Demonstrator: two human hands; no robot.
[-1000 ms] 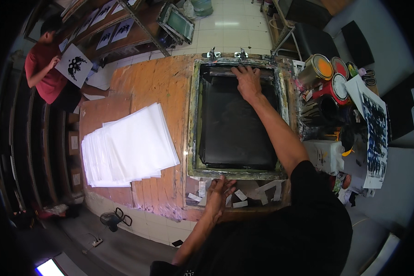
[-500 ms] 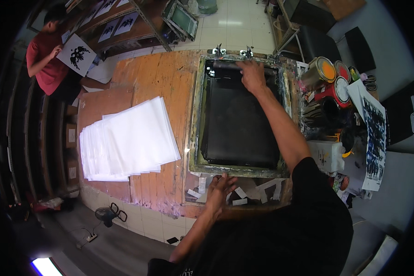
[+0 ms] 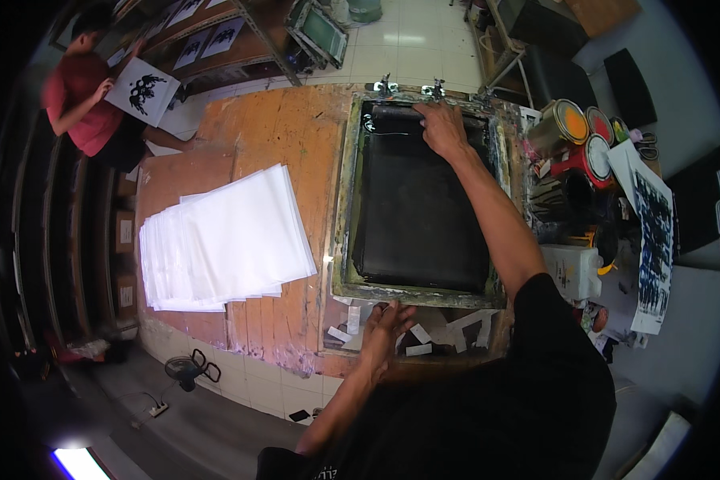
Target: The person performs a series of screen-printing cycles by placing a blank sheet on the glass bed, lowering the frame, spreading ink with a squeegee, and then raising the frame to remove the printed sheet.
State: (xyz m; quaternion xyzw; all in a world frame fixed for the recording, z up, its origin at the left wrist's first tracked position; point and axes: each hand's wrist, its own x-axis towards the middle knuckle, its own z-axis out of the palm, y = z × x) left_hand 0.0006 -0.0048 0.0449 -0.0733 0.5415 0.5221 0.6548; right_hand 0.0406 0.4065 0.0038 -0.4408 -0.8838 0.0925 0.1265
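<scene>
So the right hand is way out at the far end of the screen-printing frame, fingers curled down over the top of a squeegee that lies across the black mesh – looks like a closed grip on the handle, though the fingertips themselves are hidden on the far side. Just beyond that hand sit the two metal hinge clamps holding the frame to the wooden table. The left hand is at the near end, fingers spread flat and pressing on the frame's lower edge – not gripping anything, just resting there, with bits of tape and paper scraps right beside it. Off to the left of that hand, well apart from the frame, is a fanned stack of white sheets. To the right of the gripping hand are open paint cans. Far left, another person holds a printed sheet.
</scene>
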